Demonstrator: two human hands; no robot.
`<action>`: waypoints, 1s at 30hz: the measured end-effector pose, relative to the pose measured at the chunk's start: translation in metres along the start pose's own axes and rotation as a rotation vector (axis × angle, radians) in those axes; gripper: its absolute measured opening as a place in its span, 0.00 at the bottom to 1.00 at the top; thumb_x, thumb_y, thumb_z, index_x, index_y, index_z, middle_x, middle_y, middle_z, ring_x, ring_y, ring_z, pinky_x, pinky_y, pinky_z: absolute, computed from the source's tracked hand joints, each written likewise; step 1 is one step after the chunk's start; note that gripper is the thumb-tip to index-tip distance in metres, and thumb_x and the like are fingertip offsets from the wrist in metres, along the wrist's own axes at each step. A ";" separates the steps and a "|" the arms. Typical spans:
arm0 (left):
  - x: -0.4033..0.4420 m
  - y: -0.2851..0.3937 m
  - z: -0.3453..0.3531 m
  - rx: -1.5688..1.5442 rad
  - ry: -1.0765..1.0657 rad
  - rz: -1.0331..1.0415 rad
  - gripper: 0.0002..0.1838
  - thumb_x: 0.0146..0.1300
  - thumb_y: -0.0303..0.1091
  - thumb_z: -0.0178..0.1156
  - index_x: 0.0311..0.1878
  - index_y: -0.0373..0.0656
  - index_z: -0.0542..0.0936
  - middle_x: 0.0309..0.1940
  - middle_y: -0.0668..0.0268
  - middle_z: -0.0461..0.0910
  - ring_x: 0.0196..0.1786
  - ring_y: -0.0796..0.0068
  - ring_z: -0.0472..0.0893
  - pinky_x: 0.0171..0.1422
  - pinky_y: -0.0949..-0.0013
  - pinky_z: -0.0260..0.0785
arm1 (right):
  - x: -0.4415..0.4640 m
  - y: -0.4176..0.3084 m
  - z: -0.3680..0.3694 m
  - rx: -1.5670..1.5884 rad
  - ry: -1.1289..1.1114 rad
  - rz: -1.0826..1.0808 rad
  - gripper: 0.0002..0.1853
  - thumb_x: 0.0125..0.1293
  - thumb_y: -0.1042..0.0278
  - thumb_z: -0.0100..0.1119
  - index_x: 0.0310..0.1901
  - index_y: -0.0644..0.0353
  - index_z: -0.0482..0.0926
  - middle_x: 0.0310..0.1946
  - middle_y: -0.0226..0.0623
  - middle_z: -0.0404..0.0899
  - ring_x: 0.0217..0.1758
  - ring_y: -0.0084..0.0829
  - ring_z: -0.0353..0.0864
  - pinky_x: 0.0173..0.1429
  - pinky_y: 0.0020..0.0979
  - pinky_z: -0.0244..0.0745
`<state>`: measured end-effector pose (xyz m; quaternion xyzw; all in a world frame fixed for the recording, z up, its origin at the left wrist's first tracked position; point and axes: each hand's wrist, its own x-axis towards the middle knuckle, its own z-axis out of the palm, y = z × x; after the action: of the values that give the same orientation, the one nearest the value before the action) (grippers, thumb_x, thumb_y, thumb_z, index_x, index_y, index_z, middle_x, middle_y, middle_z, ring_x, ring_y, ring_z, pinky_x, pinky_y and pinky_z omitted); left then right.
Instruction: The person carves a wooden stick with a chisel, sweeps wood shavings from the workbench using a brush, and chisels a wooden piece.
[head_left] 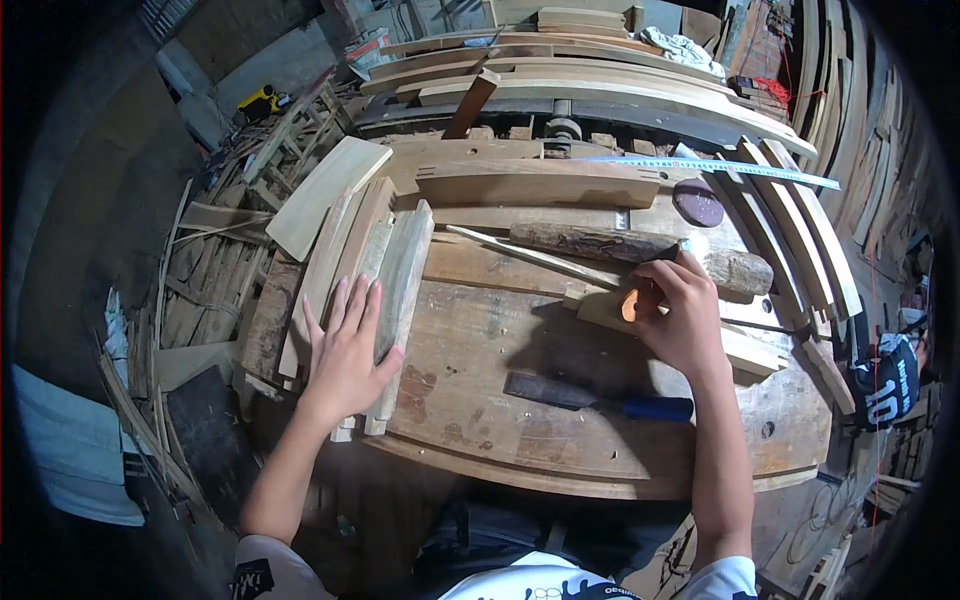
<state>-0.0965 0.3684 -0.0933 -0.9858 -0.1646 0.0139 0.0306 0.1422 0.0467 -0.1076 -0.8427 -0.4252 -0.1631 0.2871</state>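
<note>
My left hand (pixel 345 345) lies flat, fingers spread, across several narrow boards standing side by side at the bench's left end; a pale grey-white board (pixel 408 285) is under its thumb side. Over the bench's right half, my right hand (pixel 680 305) is closed around a piece with a round, orange-brown wooden end (pixel 638 304); the rest of it is hidden by the fingers. Just behind that hand lies a rough, bark-covered round log (pixel 600 241). A pale wooden strip (pixel 530 256) slants towards the hand. In front rests a chisel (pixel 545 390) with a blue handle.
The wooden workbench (pixel 480 400) carries a mortised beam (pixel 535 184), a blue-white measuring tape (pixel 740 165) and a dark purple disc (pixel 698 203). Long boards (pixel 590 85) are stacked at the back. More boards (pixel 795 230) lean at the right edge, and scrap wood (pixel 205 270) is piled on the left.
</note>
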 end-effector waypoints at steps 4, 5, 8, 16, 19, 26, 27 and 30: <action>0.011 -0.003 0.006 0.002 0.012 -0.021 0.45 0.70 0.54 0.54 0.82 0.39 0.50 0.83 0.52 0.48 0.85 0.46 0.41 0.80 0.27 0.23 | 0.002 -0.002 -0.003 0.042 -0.019 0.011 0.19 0.40 0.74 0.70 0.40 0.58 0.82 0.33 0.36 0.83 0.41 0.43 0.78 0.45 0.41 0.77; 0.014 -0.002 0.006 -0.006 0.008 -0.032 0.45 0.71 0.54 0.54 0.82 0.39 0.50 0.83 0.52 0.48 0.85 0.45 0.41 0.80 0.26 0.23 | 0.002 -0.002 -0.003 0.040 -0.015 0.014 0.19 0.40 0.74 0.70 0.40 0.58 0.82 0.33 0.36 0.83 0.41 0.43 0.78 0.45 0.41 0.77; 0.023 0.002 0.001 -0.018 -0.032 -0.092 0.45 0.72 0.54 0.54 0.82 0.41 0.50 0.84 0.54 0.46 0.85 0.43 0.40 0.80 0.25 0.26 | 0.001 -0.004 -0.004 0.044 -0.013 0.019 0.20 0.39 0.75 0.70 0.40 0.58 0.82 0.33 0.36 0.83 0.41 0.43 0.78 0.45 0.41 0.77; 0.027 -0.001 0.014 -0.125 0.032 -0.139 0.44 0.70 0.53 0.57 0.83 0.48 0.52 0.84 0.61 0.47 0.85 0.44 0.41 0.80 0.26 0.34 | 0.000 -0.003 -0.004 0.032 -0.008 0.003 0.20 0.39 0.74 0.70 0.40 0.59 0.83 0.34 0.37 0.84 0.41 0.43 0.78 0.46 0.41 0.78; 0.025 -0.001 0.011 -0.143 0.033 -0.147 0.44 0.69 0.53 0.58 0.82 0.49 0.53 0.84 0.61 0.47 0.85 0.45 0.42 0.80 0.26 0.35 | 0.000 -0.003 -0.004 0.020 -0.018 0.010 0.20 0.39 0.74 0.70 0.40 0.59 0.83 0.34 0.37 0.84 0.42 0.43 0.78 0.46 0.41 0.78; 0.021 -0.011 0.016 -0.164 0.083 -0.109 0.44 0.67 0.50 0.61 0.82 0.50 0.56 0.83 0.62 0.51 0.85 0.47 0.44 0.82 0.34 0.37 | 0.000 0.001 -0.003 0.021 -0.042 0.010 0.21 0.40 0.73 0.71 0.41 0.58 0.82 0.35 0.37 0.84 0.43 0.44 0.78 0.47 0.42 0.78; 0.021 -0.011 0.015 -0.169 0.082 -0.111 0.44 0.67 0.50 0.61 0.82 0.50 0.56 0.84 0.62 0.50 0.85 0.47 0.44 0.82 0.34 0.37 | 0.000 0.000 -0.003 0.020 -0.047 0.005 0.21 0.40 0.73 0.71 0.41 0.58 0.82 0.35 0.37 0.84 0.43 0.44 0.78 0.47 0.42 0.78; 0.021 -0.012 0.017 -0.164 0.084 -0.117 0.43 0.67 0.51 0.61 0.82 0.50 0.56 0.84 0.62 0.50 0.85 0.49 0.44 0.82 0.34 0.37 | 0.000 0.001 -0.003 0.014 -0.050 -0.003 0.21 0.39 0.73 0.72 0.41 0.58 0.82 0.35 0.37 0.83 0.43 0.44 0.78 0.47 0.42 0.79</action>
<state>-0.0814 0.3873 -0.1094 -0.9734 -0.2212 -0.0425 -0.0424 0.1424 0.0444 -0.1057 -0.8438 -0.4348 -0.1392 0.2821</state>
